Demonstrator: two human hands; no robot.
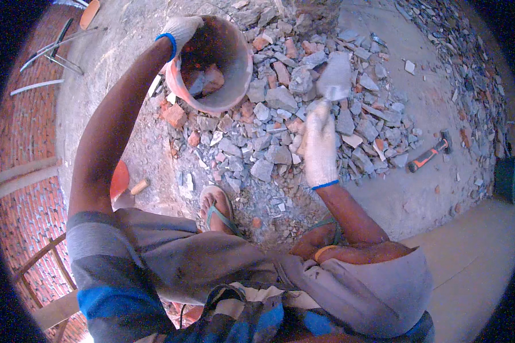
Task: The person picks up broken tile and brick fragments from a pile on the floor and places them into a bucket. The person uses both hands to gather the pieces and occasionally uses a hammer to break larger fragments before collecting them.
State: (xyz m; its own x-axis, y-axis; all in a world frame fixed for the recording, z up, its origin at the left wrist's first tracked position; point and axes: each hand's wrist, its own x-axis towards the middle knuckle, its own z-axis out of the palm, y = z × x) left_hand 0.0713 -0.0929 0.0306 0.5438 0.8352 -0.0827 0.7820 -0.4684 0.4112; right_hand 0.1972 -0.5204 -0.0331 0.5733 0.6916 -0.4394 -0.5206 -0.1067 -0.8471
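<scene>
My left hand point(180, 35), in a white knit glove with a blue cuff, grips the upper left rim of a pinkish-red bucket point(243, 63). The bucket is tilted with its mouth toward me, and a few chunks of rubble point(213, 80) lie inside it. My right hand point(319, 143), gloved the same way, is closed around the handle of a trowel point(334, 77). The trowel's grey, dusty blade points away from me over the rubble heap point(280, 98) of broken concrete and brick pieces. Most of its handle is hidden in the glove.
To the right lies a hammer point(429, 154) with an orange and black handle. A reddish object point(119, 180) lies at my left, partly behind my arm, beside a wooden handle point(140, 186). My sandalled feet stand at the heap's near edge. A brick wall point(26, 126) runs along the left.
</scene>
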